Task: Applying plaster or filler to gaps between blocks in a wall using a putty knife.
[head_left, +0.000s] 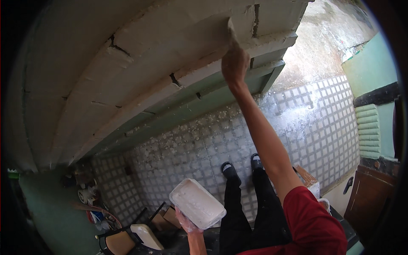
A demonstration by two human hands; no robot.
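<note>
Overhead, the right hand [236, 63] is raised at full arm's length, its fingers closed around a flat, thin-bladed tool [230, 30] whose handle is mostly hidden in the fist. The blade stands nearly edge-on at a stepped, off-white surface [170, 36]; whether its tip makes contact cannot be told. That surface is matte and smooth in broad bands, with dark, ragged-edged cracks [174, 80] across its ridges and joints. Low down, the left hand [188, 222] holds a rectangular, round-cornered tub [174, 197], gripped at its near left side and underneath; the fingers are partly concealed by it, and their exact spread cannot be determined. The tub is tilted and contains white paste [199, 203], thick, with a slightly uneven top. Beneath lies a floor [297, 131] of pale squares in a grey grid, spotted with whitish specks and glossy where light falls. Dark open-topped footwear [229, 171] stands on it. At lower left is a tan, padded chair [120, 243] with a black frame; at far right, a brown panelled cabinet [369, 199].
</note>
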